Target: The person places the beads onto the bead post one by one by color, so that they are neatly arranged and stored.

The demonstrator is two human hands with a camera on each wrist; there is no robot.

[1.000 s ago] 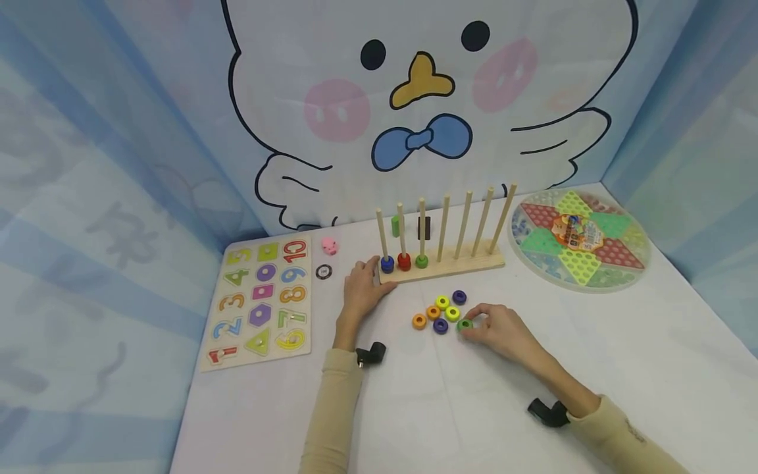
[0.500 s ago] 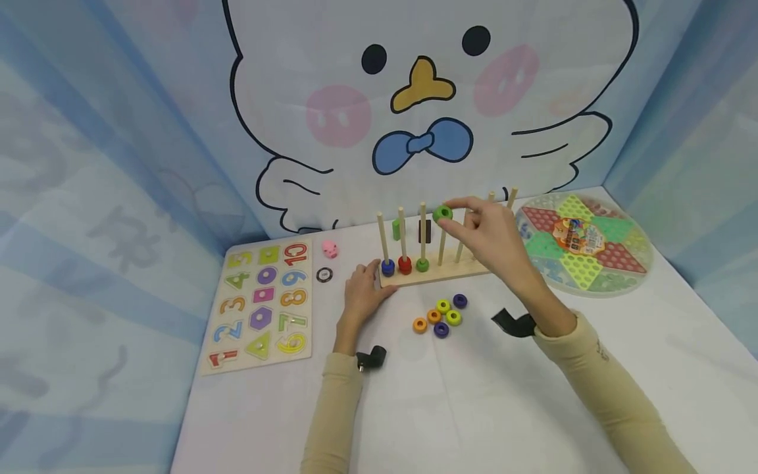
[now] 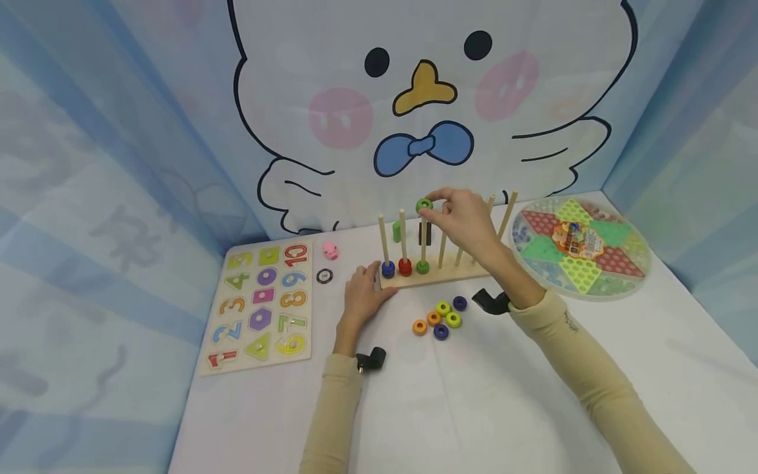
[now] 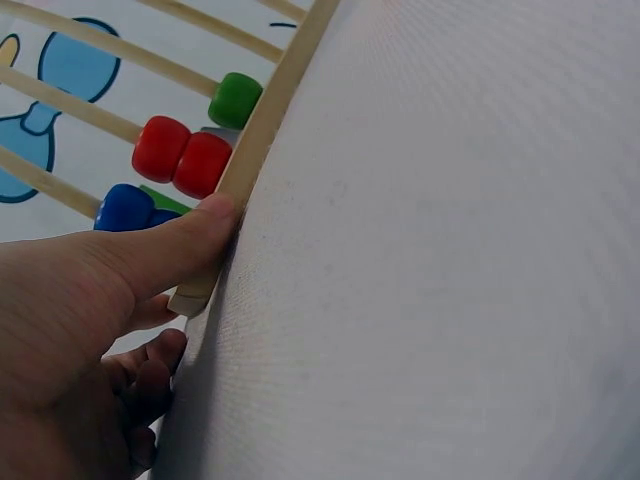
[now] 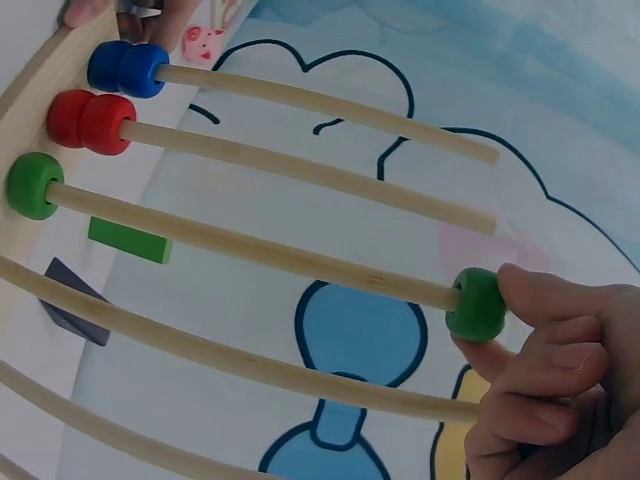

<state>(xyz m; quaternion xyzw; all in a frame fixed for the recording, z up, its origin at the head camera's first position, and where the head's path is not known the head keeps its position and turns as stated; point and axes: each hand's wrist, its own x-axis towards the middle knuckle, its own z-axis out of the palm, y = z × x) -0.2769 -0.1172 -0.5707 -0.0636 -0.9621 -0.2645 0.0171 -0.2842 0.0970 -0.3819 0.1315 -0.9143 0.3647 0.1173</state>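
Note:
A wooden peg rack (image 3: pixel 408 281) with several upright pegs stands at the back of the table. Its first peg bears two blue beads (image 5: pixel 128 69), the second two red beads (image 5: pixel 92 122), the third one green bead (image 5: pixel 35 186). Between thumb and forefinger my right hand (image 3: pixel 468 220) pinches another green bead (image 5: pixel 476 304) at the tip of that third peg. My left hand (image 3: pixel 361 293) grips the rack's left end, thumb on the front edge in the left wrist view. Loose orange, yellow and purple beads (image 3: pixel 441 332) lie in front of the rack.
To the left lies a number puzzle board (image 3: pixel 260 364), with a pink pig figure (image 3: pixel 330 250) and a round chip (image 3: pixel 324 276) beside it. Behind the rack stand a green block (image 3: pixel 397 230) and a dark block (image 5: pixel 75 301). A round checkers board (image 3: pixel 577 247) lies at the right.
My right hand has lifted the green bead from the loose group and carried it back and left to the third peg's tip. The left hand has stayed on the rack's end.

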